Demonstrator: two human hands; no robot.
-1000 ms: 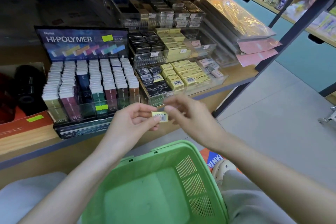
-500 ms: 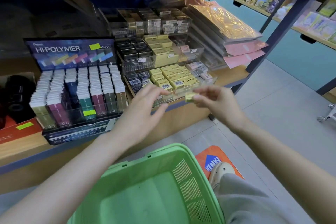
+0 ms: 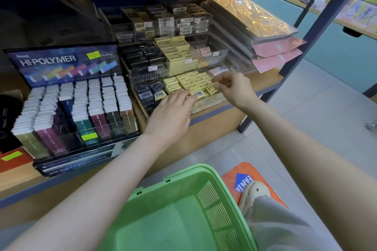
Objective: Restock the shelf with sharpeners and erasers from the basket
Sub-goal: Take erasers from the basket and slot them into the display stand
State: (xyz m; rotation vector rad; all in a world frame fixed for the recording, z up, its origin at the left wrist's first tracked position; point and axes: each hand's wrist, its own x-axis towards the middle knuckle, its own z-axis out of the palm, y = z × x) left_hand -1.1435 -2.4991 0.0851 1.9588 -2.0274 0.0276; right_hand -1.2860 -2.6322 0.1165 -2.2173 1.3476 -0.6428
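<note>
I have the right hand (image 3: 234, 87) pinching one yellow eraser (image 3: 212, 89) between thumb and fingertips. It is tilted on edge just above the right end of the yellow row (image 3: 193, 80) in the lowest clear tray (image 3: 210, 106) on the shelf (image 3: 265, 81). The left hand (image 3: 173, 113) is flat, fingers straight, with its tips lying on the front erasers of that row beside the black ones (image 3: 145, 92). As I read it, the step is seating this piece among its own kind. To do it well I would use the flat left hand as a stop, pressing the front erasers back and level so the row does not slide. I would then turn the pinched eraser flat, barcode side matching its neighbours, and lower it into the gap at the right end instead of dropping it on top. I would let go only when it sits flush, since a tilted piece could tip over the tray's low front wall. The green basket (image 3: 204, 168) sits below my arms, and the part I can see holds nothing, so this may be among the last items.
</note>
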